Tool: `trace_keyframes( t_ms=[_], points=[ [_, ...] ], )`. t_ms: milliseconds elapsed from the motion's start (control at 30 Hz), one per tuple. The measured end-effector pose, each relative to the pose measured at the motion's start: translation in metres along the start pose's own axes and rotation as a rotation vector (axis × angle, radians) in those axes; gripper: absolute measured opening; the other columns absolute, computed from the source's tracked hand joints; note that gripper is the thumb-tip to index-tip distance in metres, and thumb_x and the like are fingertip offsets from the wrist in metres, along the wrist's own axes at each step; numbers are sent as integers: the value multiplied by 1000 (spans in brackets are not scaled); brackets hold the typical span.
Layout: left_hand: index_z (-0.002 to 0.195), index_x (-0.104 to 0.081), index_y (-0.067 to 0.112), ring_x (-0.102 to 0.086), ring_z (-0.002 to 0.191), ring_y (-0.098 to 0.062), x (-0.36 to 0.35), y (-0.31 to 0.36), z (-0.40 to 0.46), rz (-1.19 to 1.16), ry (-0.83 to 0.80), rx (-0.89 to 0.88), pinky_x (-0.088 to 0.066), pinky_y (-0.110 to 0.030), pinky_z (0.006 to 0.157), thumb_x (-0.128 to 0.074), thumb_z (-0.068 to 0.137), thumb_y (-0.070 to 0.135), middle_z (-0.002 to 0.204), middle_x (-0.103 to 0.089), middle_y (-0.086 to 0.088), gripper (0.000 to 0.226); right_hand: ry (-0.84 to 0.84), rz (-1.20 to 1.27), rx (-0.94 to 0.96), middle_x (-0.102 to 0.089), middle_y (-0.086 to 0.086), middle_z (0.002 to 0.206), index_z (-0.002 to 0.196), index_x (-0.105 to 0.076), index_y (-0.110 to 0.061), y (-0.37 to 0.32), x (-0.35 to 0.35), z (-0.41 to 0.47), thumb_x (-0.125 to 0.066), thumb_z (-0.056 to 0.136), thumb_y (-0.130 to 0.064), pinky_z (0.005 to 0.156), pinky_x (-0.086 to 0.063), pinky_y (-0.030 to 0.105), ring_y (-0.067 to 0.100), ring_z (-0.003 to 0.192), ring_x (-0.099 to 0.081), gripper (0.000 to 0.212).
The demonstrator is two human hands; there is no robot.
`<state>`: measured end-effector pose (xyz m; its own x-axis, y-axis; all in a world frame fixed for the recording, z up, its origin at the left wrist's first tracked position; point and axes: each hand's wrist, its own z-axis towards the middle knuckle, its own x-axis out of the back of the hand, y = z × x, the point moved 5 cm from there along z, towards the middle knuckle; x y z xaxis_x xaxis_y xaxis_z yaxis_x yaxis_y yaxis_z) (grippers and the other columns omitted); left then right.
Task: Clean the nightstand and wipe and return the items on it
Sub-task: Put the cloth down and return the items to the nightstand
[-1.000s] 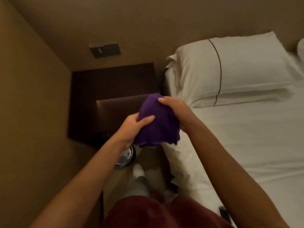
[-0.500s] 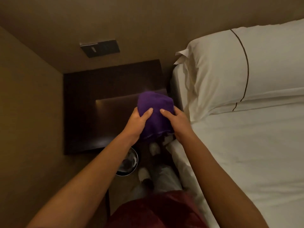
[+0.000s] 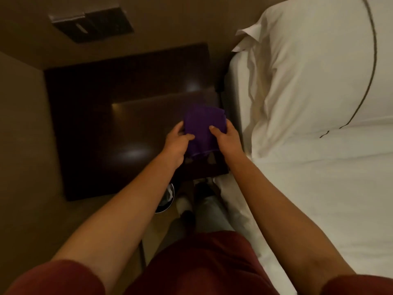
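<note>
Head: hands lowered cloth, prob. onto nightstand.

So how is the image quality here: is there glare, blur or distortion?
Head view: dim, warm light; soft glare patches on the dark nightstand; slight motion blur on the wall panel and the cloth, which the left hand and right hand hold; wide-angle bending curves the pillow stripe.

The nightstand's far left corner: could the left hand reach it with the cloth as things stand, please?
Probably yes: the left hand grips the cloth over the nightstand, and nothing visible lies between it and that corner.
</note>
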<state>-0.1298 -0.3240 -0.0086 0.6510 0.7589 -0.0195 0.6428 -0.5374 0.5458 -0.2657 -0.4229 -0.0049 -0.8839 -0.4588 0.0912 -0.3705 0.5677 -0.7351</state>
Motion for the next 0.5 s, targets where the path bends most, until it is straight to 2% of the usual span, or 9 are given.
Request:
trace_keyframes(
  t_ms=[100, 167, 267, 367, 500],
  points=[
    [144, -52, 30, -71, 101, -17, -4, -8, 13, -1, 39, -2, -61, -31, 72, -63, 89, -6, 116, -70, 1, 66, 28, -137, 34, -65, 3, 131, 145, -50, -16, 7, 0, 12, -69, 98, -24, 95, -57, 31, 19, 118, -64, 51],
    [145, -51, 31, -69, 107, -19, -3, -10, 19, 27, 64, -16, -62, -38, 82, -63, 90, -6, 125, -67, -4, 67, 15, -207, 34, -65, 3, 133, 145, -50, -17, 10, -2, 15, -69, 97, -26, 101, -55, 38, 20, 119, -63, 53],
    [145, -51, 32, -65, 115, -22, 0, -16, 19, 89, 110, -41, -59, -45, 94, -63, 91, -4, 133, -62, -6, 66, 13, -274, 44, -65, 4, 134, 147, -48, -17, 17, -1, 12, -72, 95, -27, 94, -51, 28, 17, 119, -62, 58],
    [145, -49, 34, -61, 122, -22, 1, -12, 21, 189, 134, -77, -58, -44, 96, -63, 92, 0, 140, -58, -4, 64, 25, -364, 79, -62, 4, 138, 151, -42, -18, 17, -2, 14, -74, 93, -25, 87, -43, 19, 9, 114, -56, 67],
    [146, -46, 31, -59, 124, -22, 2, -13, 21, 266, 153, -113, -56, -43, 99, -63, 93, 3, 141, -56, -4, 62, 78, -376, 113, -48, 6, 153, 159, -27, -18, 15, -4, 12, -78, 85, -16, 101, -40, 23, 11, 130, -48, 90]
  ],
)
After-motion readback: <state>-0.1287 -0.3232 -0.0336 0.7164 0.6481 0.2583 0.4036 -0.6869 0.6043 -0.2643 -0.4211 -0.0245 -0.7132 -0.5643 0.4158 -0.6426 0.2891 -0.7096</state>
